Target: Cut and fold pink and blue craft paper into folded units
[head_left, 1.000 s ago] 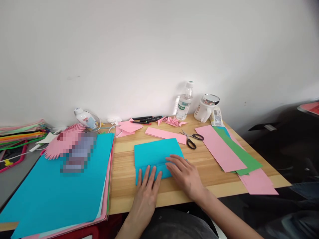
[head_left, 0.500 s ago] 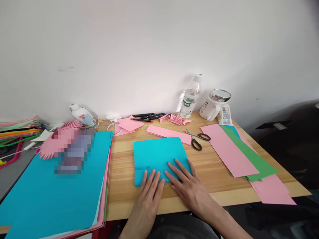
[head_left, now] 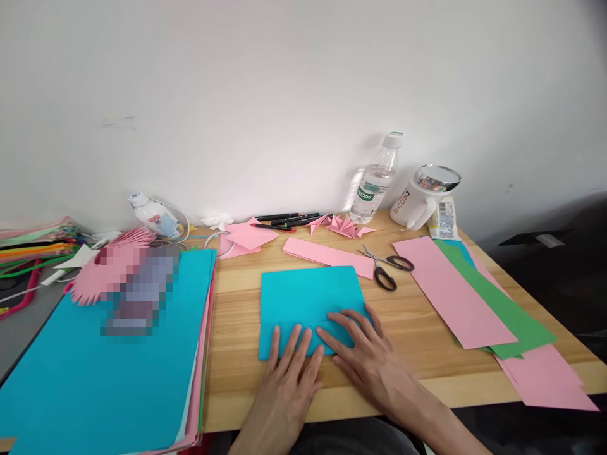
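A blue sheet of paper (head_left: 303, 294) lies on the wooden table in front of me, its near edge under my fingers. My left hand (head_left: 289, 373) rests on the lower left part of the sheet, fingers spread. On the lower right part lies my right hand (head_left: 367, 347), its fingers apart and slightly bent. Both palms hang over the near edge of the paper. Just beyond the sheet are a folded pink paper strip (head_left: 327, 257) and a pair of scissors (head_left: 384, 267) with black handles.
Pink and green strips (head_left: 455, 297) overlap at the right table edge. A stack of coloured paper (head_left: 118, 379) fills the left side. Along the wall stand a water bottle (head_left: 374, 183) and a white mug (head_left: 417, 202), with pens (head_left: 289, 219) and folded pink paper (head_left: 344, 225) beside them.
The view has shifted slightly, so the bottle, mug and strips appear farther right. My right hand's fingers are a little more bent; both hands stay on the blue paper.
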Tool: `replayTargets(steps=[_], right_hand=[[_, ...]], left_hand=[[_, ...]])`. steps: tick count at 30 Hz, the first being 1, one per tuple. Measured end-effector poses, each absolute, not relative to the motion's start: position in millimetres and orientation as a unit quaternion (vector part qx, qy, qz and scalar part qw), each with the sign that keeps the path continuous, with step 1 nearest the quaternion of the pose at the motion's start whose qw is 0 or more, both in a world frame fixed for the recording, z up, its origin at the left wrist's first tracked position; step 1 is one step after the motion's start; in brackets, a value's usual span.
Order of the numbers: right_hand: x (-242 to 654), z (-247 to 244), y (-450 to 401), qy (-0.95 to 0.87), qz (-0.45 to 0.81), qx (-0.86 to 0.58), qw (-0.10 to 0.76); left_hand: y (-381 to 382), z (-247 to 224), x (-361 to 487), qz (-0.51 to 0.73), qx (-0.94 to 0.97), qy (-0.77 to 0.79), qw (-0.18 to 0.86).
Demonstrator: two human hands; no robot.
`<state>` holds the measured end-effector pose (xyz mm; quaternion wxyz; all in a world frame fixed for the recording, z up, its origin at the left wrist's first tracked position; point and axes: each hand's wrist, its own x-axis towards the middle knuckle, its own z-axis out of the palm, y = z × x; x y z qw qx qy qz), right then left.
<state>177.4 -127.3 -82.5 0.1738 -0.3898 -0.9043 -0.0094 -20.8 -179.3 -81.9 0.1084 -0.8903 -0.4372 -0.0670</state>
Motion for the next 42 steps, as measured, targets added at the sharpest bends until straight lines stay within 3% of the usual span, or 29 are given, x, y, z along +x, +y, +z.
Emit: replayTargets(steps=[18, 32, 42], right_hand=[[176, -88, -133, -0.896, -0.004, -0.403, 0.188], [176, -89, -133, -0.899, -0.021, -0.400, 0.178], [187, -96, -151, -0.900, -0.021, -0.397, 0.179]], left_hand=[[-188, -83, -34, -0.052, -0.885, -0.447, 0.122], [-187, -82, -32, -0.108, -0.875, -0.463, 0.092], [-184, -85, -36, -0.057, -0.888, -0.438, 0.127]])
